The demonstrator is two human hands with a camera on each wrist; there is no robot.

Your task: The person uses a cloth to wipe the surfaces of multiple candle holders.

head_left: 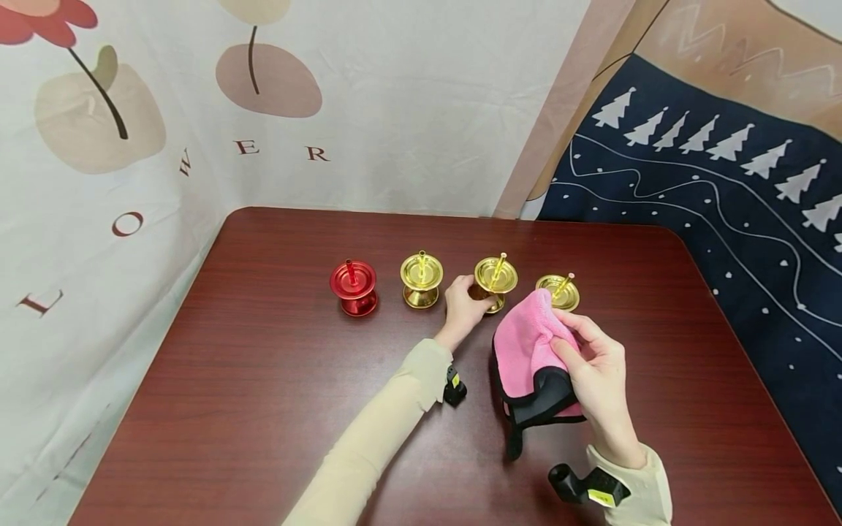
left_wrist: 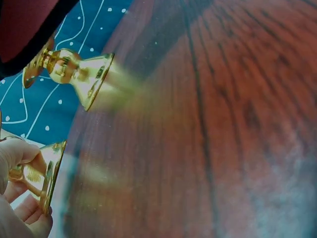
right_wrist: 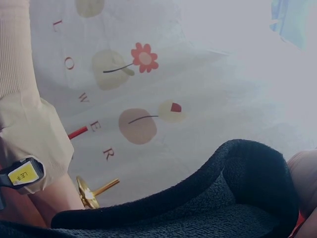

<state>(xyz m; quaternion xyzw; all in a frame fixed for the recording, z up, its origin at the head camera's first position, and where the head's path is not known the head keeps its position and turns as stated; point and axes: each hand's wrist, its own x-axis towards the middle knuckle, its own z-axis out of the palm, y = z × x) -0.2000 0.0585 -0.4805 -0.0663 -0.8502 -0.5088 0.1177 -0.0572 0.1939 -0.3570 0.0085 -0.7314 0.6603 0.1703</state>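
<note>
My left hand (head_left: 464,310) grips a gold candle holder (head_left: 496,275), third from the left in a row. The left wrist view shows fingers and thumb around the stem of this holder (left_wrist: 49,168), just above its flared foot. My right hand (head_left: 600,369) pinches a pink cloth (head_left: 526,342) with a black underside and black edging between thumb and fingers. The cloth hangs in front of another gold candle holder (head_left: 558,292) at the right end, hiding its lower part. In the right wrist view, the black side of the cloth (right_wrist: 198,213) fills the bottom.
A red candle holder (head_left: 354,288) stands at the row's left end, with a gold candle holder (head_left: 421,279) beside it. All are near the back of the dark red-brown table (head_left: 276,409). Printed fabric (head_left: 421,109) hangs behind the table, and dark blue fabric (head_left: 756,256) at the right.
</note>
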